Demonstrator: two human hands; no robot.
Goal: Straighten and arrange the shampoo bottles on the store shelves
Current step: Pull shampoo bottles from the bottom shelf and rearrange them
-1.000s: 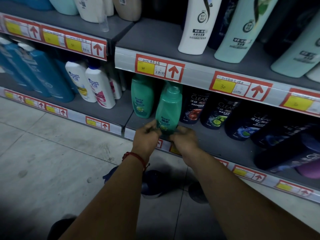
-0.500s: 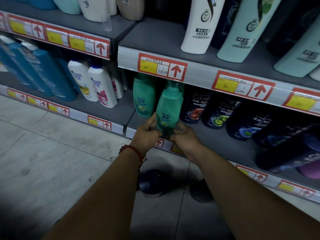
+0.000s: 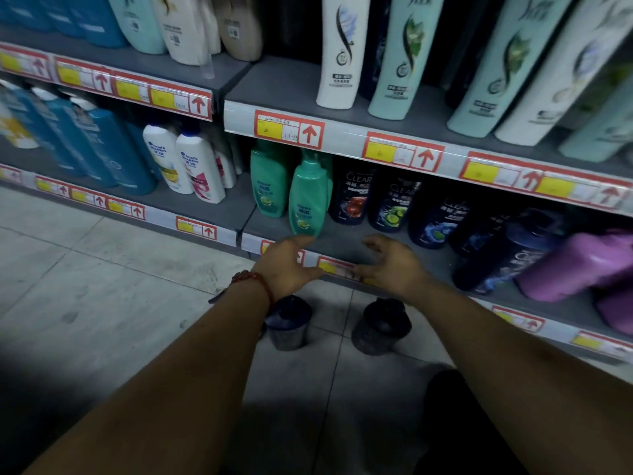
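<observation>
Blue bottles at the far left were smeared by blur, their labels unreadable and the outermost cut off by the frame's edge. Beside them two white bottles stood upright, hiding most of the others in the dark behind. Right of the shelf join, a rear green bottle had its top in shadow under the upper shelf's price strip. The front green bottle stood just before and right of it, near the front of the lower shelf, leaning slightly. The left hand, a red bracelet at its wrist, hovered below that bottle with a wide, empty grip. Its forefinger tip lay at the bottle's base, and whether it touched could not be told. Bare shelf lay open between the two hands. The right hand hung over the shelf's front edge, its grip likewise wide and holding nothing, its fingers covering one end of a price tag. Below the hands two dark shoes stood on the tiled floor, close under the shelf lip. Behind the right hand dark Clear bottles sank into shadow, little but their labels showing. Further right a purple bottle lay on its side, blurred and cut off at the frame's edge.
</observation>
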